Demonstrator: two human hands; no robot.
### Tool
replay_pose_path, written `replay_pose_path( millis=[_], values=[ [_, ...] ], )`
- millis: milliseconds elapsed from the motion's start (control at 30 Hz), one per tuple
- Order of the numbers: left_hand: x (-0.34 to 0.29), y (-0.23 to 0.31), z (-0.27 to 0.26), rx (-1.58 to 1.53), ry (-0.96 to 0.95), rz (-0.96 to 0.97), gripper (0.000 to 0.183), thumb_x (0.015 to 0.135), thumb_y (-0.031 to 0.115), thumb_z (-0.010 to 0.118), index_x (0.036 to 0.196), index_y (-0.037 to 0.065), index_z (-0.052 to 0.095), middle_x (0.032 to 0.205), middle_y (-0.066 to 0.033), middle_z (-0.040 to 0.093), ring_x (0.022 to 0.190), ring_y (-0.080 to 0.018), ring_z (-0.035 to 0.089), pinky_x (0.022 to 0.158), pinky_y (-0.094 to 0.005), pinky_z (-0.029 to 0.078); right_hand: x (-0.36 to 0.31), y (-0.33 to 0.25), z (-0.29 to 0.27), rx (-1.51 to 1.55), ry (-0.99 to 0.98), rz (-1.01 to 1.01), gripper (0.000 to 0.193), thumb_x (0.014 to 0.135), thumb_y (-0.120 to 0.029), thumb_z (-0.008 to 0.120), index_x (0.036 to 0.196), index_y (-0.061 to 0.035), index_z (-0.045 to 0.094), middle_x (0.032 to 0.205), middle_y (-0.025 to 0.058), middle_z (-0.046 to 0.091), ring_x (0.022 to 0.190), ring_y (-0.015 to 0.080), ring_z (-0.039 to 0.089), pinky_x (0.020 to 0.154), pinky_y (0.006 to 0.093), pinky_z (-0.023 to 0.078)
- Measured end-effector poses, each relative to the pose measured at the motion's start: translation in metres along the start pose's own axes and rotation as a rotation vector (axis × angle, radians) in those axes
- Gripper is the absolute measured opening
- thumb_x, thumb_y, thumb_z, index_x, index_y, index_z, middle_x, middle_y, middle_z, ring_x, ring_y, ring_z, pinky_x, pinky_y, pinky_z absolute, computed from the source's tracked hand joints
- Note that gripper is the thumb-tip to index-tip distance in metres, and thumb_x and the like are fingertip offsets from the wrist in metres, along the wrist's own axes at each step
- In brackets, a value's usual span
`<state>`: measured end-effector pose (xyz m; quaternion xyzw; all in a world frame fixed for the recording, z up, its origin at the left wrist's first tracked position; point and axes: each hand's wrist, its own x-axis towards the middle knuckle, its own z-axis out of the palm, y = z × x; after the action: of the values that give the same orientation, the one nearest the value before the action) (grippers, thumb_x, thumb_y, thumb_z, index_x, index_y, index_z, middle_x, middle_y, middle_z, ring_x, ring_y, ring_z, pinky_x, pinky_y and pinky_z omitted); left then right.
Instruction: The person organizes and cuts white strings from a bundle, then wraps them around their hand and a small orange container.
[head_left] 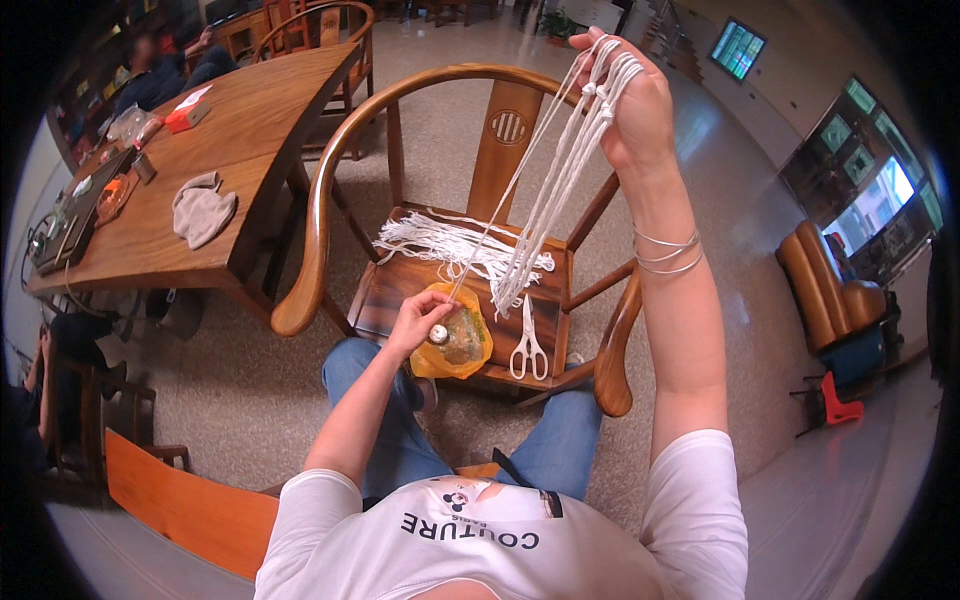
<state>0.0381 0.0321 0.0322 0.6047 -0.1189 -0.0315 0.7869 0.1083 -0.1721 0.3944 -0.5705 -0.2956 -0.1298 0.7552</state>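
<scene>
Raised at the upper right, my right hand is closed around the knotted tops of several white cords, which hang down toward the chair seat. My left hand, lower and nearer to me, pinches the end of one cord drawn tight from the right hand. Beneath the left hand sits a yellow plastic bag or bowl-shaped wrapper with small contents I cannot make out. White-handled scissors lie on the seat to its right. A bundle of loose white cords stretches across the back of the seat.
The wooden armchair faces me, its curved arms rising on both sides. A long wooden table at the left carries a beige cloth and a red box. Other people sit at the far left. A brown leather sofa stands right.
</scene>
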Motion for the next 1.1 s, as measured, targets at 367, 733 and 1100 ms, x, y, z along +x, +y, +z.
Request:
replay_pose_path(
  millis=[367, 733, 1100],
  values=[
    [0.0, 0.001, -0.003, 0.09, 0.008, 0.0, 0.01, 0.086, 0.007, 0.061, 0.092, 0.0, 0.061, 0.094, -0.0043, 0.065, 0.087, -0.0091, 0.059, 0.079, -0.0223, 0.045, 0.0, -0.005, -0.001, 0.166, 0.025, 0.15, 0.023, 0.089, -0.021, 0.055, 0.091, 0.0012, 0.061, 0.067, -0.0008, 0.055, 0.059, 0.0101, 0.054, 0.058, 0.0265, 0.048],
    [0.007, 0.046, -0.03, 0.766, 0.125, 0.204, 0.012, 0.076, 0.01, 0.068, 0.087, 0.004, 0.067, 0.083, -0.0099, 0.064, 0.077, -0.0194, 0.061, 0.069, -0.0303, 0.048, -0.024, -0.016, -0.027, 0.253, 0.181, 0.044, 0.018, 0.089, -0.011, 0.053, 0.09, 0.006, 0.059, 0.068, 0.0054, 0.056, 0.057, 0.0107, 0.052, 0.055, 0.0257, 0.045],
    [0.034, 0.138, -0.069, 1.166, 0.274, 0.44, 0.011, 0.075, 0.005, 0.068, 0.086, 0.003, 0.066, 0.082, -0.0108, 0.064, 0.08, -0.0237, 0.061, 0.072, -0.0323, 0.048, -0.12, 0.001, -0.136, 0.243, 0.38, 0.116, 0.018, 0.091, -0.011, 0.051, 0.097, 0.0056, 0.054, 0.069, 0.0028, 0.051, 0.055, 0.0088, 0.047, 0.042, 0.018, 0.037]
  ],
)
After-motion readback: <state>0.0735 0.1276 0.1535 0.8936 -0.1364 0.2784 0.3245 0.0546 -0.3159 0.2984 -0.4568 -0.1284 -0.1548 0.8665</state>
